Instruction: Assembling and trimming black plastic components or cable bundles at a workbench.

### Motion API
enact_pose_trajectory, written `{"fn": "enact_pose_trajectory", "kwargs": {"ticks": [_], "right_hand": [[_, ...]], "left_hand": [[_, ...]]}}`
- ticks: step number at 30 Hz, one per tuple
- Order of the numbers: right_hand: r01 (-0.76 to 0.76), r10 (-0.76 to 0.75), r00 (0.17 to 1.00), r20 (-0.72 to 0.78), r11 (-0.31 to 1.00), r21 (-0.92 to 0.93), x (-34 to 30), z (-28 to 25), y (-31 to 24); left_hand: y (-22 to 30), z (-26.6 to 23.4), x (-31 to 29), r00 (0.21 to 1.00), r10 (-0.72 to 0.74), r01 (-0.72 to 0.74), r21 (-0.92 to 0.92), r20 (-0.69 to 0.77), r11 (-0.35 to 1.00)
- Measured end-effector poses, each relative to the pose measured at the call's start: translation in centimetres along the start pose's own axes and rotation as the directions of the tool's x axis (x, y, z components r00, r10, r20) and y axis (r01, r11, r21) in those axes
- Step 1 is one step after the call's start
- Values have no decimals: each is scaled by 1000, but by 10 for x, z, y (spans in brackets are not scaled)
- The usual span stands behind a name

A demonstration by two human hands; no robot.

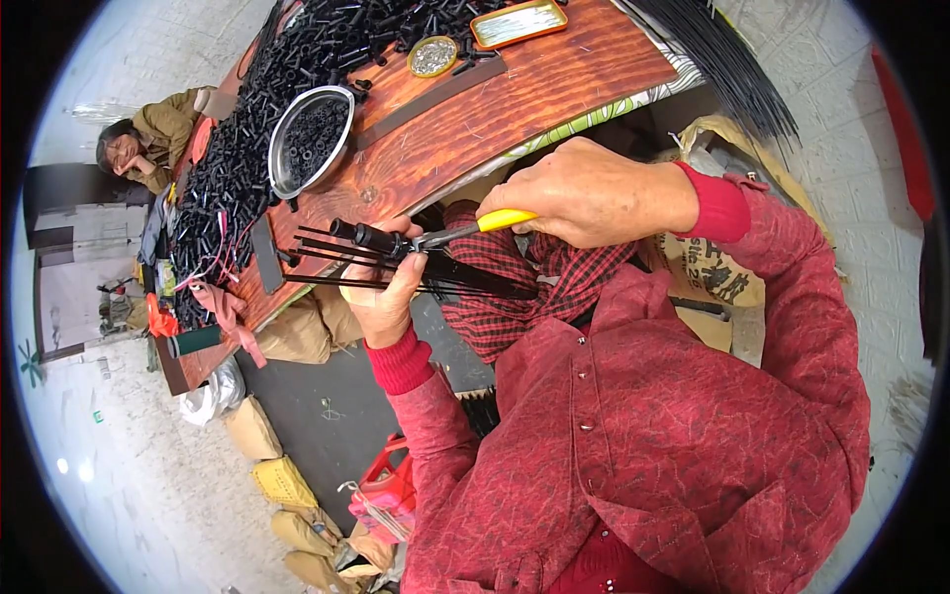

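Observation:
My left hand (384, 295) is closed around several thin black rods (485, 277), which run back over my lap. A black tubular plastic fitting (374, 238) sits at the upper side of the bundle, near my fingers. My right hand (599, 193) grips pliers with a yellow handle (507, 219). The metal jaws meet the rod and fitting beside my left thumb; whether they bite on a small metal piece there I cannot tell. Most of my right fingers are hidden behind the back of the hand.
On the wooden table (584, 74) lie a heap of black plastic fittings (223, 188), a steel bowl (280, 148) of small black parts, a round dish (432, 56) of metal bits and an orange-rimmed tray (520, 24). A person (163, 134) leans at the far left. Long black rods (727, 69) jut out at upper right.

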State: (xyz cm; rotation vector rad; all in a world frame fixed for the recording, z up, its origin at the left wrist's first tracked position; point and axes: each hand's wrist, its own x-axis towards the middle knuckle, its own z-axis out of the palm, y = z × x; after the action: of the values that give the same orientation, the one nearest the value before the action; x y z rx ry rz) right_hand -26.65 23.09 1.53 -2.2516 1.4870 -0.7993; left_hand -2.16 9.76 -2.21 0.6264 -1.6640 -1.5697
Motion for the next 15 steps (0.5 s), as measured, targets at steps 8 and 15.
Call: {"fn": "enact_pose_trajectory", "kwargs": {"ticks": [8, 15], "right_hand": [[-377, 164, 887, 432, 798, 469, 5, -14, 3], [-666, 27, 746, 666, 61, 743, -10, 12, 10]], "left_hand": [[-4, -3, 0, 995, 94, -94, -15, 32, 995], [-9, 0, 5, 979, 110, -83, -157, 174, 984]]}}
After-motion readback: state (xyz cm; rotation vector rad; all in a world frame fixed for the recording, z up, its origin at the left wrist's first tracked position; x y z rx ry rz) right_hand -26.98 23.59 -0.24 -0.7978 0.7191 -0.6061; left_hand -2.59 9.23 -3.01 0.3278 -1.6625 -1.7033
